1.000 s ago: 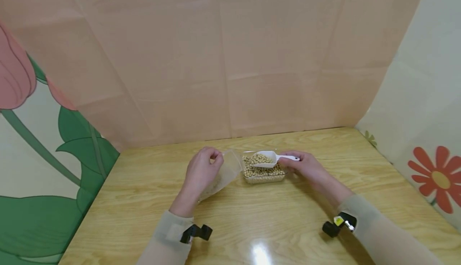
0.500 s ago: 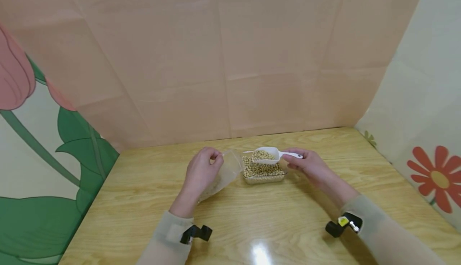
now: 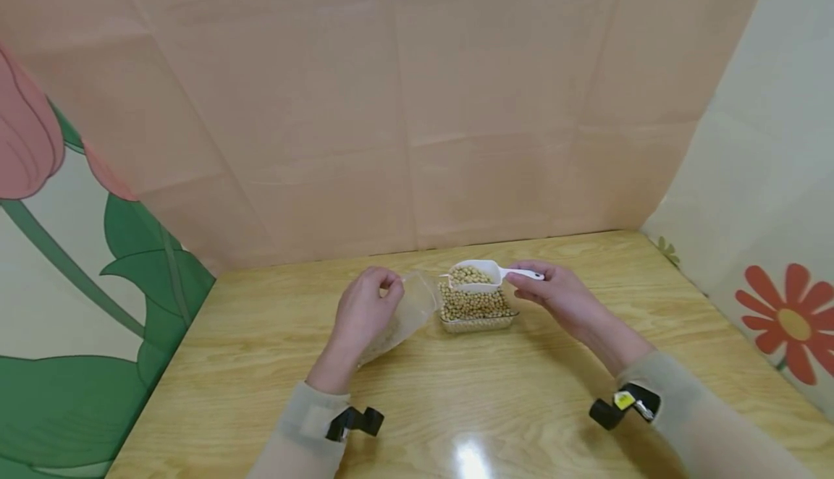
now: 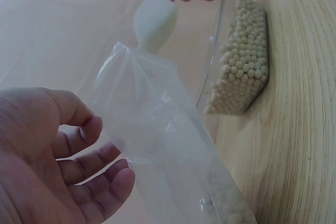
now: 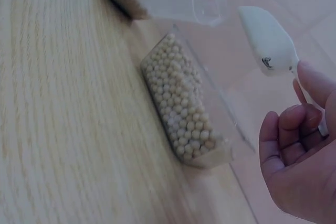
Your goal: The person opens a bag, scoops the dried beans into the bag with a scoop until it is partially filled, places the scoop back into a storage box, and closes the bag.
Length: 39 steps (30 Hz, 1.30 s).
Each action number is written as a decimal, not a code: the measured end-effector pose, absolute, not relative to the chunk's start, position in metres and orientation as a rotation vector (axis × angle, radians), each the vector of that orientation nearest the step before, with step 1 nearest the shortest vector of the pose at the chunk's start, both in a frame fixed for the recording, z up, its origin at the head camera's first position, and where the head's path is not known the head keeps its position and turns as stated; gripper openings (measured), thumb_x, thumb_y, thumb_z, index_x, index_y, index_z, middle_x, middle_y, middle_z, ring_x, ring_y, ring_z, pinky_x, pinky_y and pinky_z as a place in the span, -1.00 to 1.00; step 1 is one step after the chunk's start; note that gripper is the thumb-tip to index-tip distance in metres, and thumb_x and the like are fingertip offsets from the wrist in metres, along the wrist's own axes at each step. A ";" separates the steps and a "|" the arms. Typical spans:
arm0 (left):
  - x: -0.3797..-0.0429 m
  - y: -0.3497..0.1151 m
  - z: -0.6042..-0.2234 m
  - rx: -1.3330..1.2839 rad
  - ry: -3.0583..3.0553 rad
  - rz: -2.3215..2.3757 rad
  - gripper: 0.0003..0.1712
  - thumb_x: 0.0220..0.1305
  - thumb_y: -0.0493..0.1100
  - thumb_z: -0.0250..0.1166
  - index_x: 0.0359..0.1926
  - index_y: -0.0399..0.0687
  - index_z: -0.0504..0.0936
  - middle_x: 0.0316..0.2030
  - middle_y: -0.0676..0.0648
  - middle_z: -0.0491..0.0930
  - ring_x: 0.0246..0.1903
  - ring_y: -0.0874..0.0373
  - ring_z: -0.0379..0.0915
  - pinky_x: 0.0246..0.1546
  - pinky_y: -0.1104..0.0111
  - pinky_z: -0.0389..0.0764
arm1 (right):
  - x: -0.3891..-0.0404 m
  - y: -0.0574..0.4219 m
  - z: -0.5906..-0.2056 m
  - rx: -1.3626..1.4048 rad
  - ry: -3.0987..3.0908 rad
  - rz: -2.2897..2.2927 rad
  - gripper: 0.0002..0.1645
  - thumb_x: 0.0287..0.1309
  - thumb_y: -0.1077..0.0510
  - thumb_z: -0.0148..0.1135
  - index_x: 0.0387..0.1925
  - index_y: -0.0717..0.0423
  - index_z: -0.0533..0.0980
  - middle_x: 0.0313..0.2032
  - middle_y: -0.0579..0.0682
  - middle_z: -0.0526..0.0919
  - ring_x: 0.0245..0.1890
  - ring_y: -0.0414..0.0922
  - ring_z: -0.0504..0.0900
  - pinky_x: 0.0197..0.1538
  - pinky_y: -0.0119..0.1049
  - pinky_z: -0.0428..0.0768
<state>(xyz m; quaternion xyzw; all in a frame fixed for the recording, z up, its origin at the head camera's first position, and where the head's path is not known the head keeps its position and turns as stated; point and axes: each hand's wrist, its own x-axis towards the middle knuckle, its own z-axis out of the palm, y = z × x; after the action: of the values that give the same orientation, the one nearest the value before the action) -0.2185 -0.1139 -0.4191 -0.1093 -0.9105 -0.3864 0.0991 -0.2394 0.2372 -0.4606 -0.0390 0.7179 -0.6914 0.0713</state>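
Observation:
My right hand grips the handle of a white scoop heaped with pale round beans. The scoop hangs above a clear rectangular container filled with the same beans, its tip toward the bag. With thumb and forefinger my left hand pinches the edge of a clear plastic bag, whose mouth gapes toward the container. Some beans lie in the bottom of the bag, as the left wrist view shows. From the right wrist, the underside of the scoop shows a small dark mark.
The wooden table carries the container and bag. Behind it rises a pinkish covering. Flower-patterned walls stand on both sides, with a red flower at the right. Each wrist wears a black camera mount.
My right hand has lifted the bean-filled scoop from the container's beans, first a little right, then back left toward the bag. The left hand and bag have stayed put.

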 end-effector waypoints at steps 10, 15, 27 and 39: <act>-0.218 -0.114 -0.418 -0.326 -2.692 -1.148 -0.81 0.56 -0.17 0.26 -0.12 -0.08 0.80 0.03 -0.10 0.74 -0.02 -0.02 0.64 0.08 0.00 0.66 | -0.239 0.216 -0.447 -0.200 2.176 -2.052 -0.66 0.52 0.11 0.42 0.14 0.25 0.70 0.14 -0.05 0.69 0.18 -0.05 0.68 0.35 -0.08 0.62; -0.220 -0.113 -0.418 -0.319 -2.689 -1.149 -0.82 0.55 -0.18 0.26 -0.14 -0.07 0.80 0.02 -0.10 0.75 -0.06 -0.01 0.63 0.06 0.02 0.65 | -0.240 0.207 -0.445 -0.216 2.212 -1.999 -0.57 0.50 0.08 0.43 0.19 0.32 0.67 0.25 0.03 0.64 0.19 -0.03 0.67 0.33 -0.13 0.63; -0.222 -0.115 -0.421 -0.332 -2.656 -1.135 -0.81 0.51 -0.19 0.27 -0.18 -0.09 0.81 -0.06 -0.08 0.77 -0.09 -0.01 0.65 0.02 0.01 0.64 | -0.242 0.187 -0.436 -0.281 2.355 -1.800 -0.49 0.44 -0.06 0.50 0.19 0.21 0.72 0.19 0.07 0.74 0.29 0.26 0.60 0.34 0.03 0.56; -0.220 -0.116 -0.420 -0.322 -2.660 -1.132 -0.82 0.53 -0.19 0.26 -0.17 -0.07 0.80 -0.09 -0.05 0.75 -0.14 0.03 0.63 -0.01 0.02 0.65 | -0.245 0.177 -0.421 -0.269 2.535 -1.606 -0.49 0.33 -0.18 0.57 0.12 0.06 0.78 -0.19 -0.01 0.71 -0.22 -0.04 0.50 -0.17 -0.20 0.50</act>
<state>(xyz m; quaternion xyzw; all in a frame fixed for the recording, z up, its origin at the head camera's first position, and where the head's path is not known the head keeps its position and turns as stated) -0.2199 -0.1158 -0.4196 -0.1099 -0.9083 -0.3866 0.1163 -0.2447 0.1771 -0.4206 -0.0891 0.8396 -0.5319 0.0643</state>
